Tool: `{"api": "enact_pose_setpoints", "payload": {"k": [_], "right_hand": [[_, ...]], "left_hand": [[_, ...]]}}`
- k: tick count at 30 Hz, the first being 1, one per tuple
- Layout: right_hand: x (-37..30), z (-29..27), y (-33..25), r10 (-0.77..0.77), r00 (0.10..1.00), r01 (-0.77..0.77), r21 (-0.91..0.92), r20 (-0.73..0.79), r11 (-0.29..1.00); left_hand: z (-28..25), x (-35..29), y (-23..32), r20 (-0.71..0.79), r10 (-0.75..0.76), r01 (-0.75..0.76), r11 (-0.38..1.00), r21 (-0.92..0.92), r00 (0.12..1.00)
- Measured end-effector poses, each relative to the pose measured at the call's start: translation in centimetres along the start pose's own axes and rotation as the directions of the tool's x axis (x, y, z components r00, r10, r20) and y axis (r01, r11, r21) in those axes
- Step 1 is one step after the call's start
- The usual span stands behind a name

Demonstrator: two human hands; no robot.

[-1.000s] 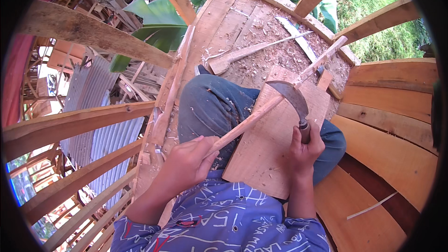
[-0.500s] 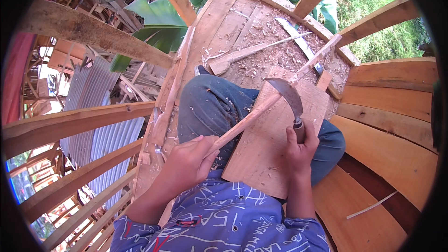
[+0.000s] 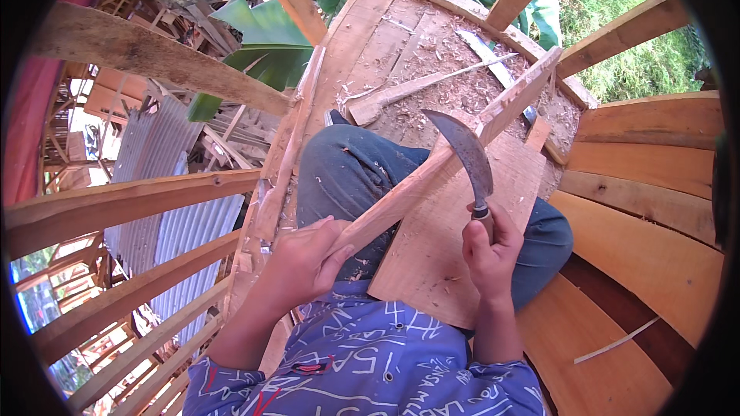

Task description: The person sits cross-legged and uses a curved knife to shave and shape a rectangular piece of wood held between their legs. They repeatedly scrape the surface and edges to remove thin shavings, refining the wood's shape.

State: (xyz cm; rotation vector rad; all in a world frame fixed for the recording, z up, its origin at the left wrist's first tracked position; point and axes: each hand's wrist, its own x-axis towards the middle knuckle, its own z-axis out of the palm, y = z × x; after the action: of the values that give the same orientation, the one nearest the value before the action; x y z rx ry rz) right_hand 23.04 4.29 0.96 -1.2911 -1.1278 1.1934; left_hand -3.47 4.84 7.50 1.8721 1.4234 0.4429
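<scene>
Curved knife blade set against a wooden stick
The left hand (image 3: 301, 262) grasps the stick (image 3: 432, 173) at its near end; the right hand (image 3: 487, 250) clenches the curved knife (image 3: 466, 156) above a lap board (image 3: 455, 239)

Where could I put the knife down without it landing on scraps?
The board on the lap is bare below the wooden stick, between the left hand and right hand. The floor ahead is crowded with shavings and offcuts.
</scene>
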Motion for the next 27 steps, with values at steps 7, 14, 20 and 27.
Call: {"api": "enact_pose_setpoints", "payload": {"k": [7, 14, 20, 27], "right_hand": [[1.2, -1.8, -2.4, 0.083, 0.996, -0.085, 0.353, 0.023, 0.932], [0.6, -1.7, -2.6, 0.316, 0.892, -0.409, 0.280, 0.324, 0.868], [0.2, -1.3, -2.1, 0.307, 0.922, -0.378, 0.384, 0.234, 0.842], [1.4, -2.8, -3.8, 0.337, 0.850, -0.461, 0.263, 0.405, 0.848]], "left_hand": [[0.8, -0.1, 0.0, -0.043, 0.068, -0.069, 0.998, -0.014, 0.997], [0.7, -0.2, 0.0, -0.037, 0.065, -0.066, 0.998, -0.019, 0.997], [0.8, 0.0, 0.2, -0.030, 0.069, -0.070, 0.997, -0.037, 0.997], [0.6, 0.0, 0.0, -0.018, 0.066, -0.066, 0.998, -0.005, 0.998]]}}
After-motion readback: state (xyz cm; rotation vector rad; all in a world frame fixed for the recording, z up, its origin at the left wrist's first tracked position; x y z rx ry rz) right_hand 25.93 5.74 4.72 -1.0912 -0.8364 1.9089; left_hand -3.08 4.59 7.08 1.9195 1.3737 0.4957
